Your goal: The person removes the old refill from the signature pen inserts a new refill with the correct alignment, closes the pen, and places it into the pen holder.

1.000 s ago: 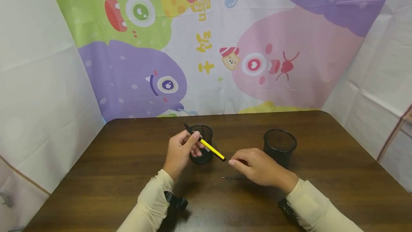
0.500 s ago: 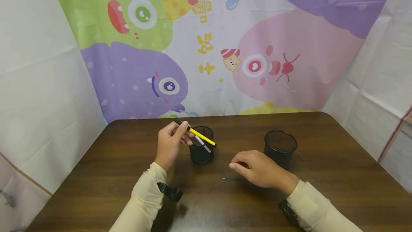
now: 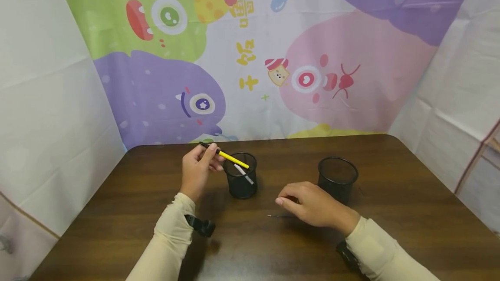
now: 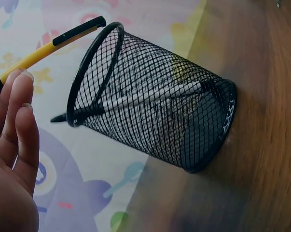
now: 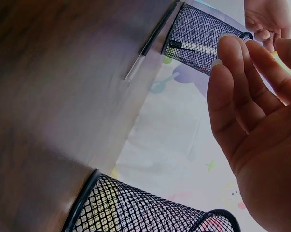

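My left hand (image 3: 197, 168) pinches a yellow and black pen (image 3: 234, 160) between thumb and fingers. It slants over the rim of the left black mesh pen cup (image 3: 237, 189). Inside that cup leans a white and black pen (image 4: 150, 95), its dark end poking past the rim in the left wrist view. My right hand (image 3: 318, 205) hovers above the table with fingers loosely bent and nothing in them. Under it lies a thin pen with a clear and black barrel (image 5: 157, 35), mostly hidden by the hand in the head view.
A second black mesh cup (image 3: 337, 187) stands behind my right hand, partly covered by it. The brown wooden table (image 3: 250, 246) ends at a cartoon-printed cloth (image 3: 258, 112) at the back. White cloth sides rise left and right.
My left hand has moved left and slightly away, carrying the yellow pen from near my right hand to over the left cup. My right hand has stayed nearly still.
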{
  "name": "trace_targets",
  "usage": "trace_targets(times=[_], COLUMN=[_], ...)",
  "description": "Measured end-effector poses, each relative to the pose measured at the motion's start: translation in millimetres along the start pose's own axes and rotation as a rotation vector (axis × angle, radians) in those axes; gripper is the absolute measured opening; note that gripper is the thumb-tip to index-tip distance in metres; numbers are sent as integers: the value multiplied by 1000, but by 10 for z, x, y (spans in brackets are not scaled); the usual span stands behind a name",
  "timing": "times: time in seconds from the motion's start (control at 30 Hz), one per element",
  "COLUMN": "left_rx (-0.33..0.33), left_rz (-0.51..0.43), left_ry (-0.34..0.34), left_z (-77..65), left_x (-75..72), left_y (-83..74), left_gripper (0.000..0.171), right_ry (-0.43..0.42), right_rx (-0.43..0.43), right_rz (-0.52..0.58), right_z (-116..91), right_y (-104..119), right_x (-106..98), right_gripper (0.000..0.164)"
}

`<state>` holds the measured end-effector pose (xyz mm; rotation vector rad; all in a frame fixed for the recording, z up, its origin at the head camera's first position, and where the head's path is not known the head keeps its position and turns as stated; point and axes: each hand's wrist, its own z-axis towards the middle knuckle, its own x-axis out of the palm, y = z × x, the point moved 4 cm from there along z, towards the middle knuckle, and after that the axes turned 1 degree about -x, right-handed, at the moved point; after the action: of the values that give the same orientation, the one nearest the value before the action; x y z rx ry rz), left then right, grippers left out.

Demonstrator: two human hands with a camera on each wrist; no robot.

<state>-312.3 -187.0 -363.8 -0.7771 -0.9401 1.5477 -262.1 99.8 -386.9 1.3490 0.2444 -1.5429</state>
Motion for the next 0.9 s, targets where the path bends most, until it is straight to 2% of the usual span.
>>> trace_targets(times=[0.17,0.37,0.47,0.7,0.9], left_rx=[-28,-68,-112,-120,-146], left_rz=[13,41,57,88,169], left_ry=[-10,22,50,59,61], left_z=[24,21,22,13,-6], left_x=[-51,-63,-46,3,19], left_y=[68,109,129,170,153], left_gripper=[38,36,33,37,37], right_ry=[5,17,20,25,42], right_rx=[2,16,28,54,111], right_rz=[-6,0,8,9,41], right_z=[0,7,0,-12,-6], right_y=[-11,-15,-16,-33,-34], right_x=[5,19,24,35,30], right_gripper=[24,26,26,26,33])
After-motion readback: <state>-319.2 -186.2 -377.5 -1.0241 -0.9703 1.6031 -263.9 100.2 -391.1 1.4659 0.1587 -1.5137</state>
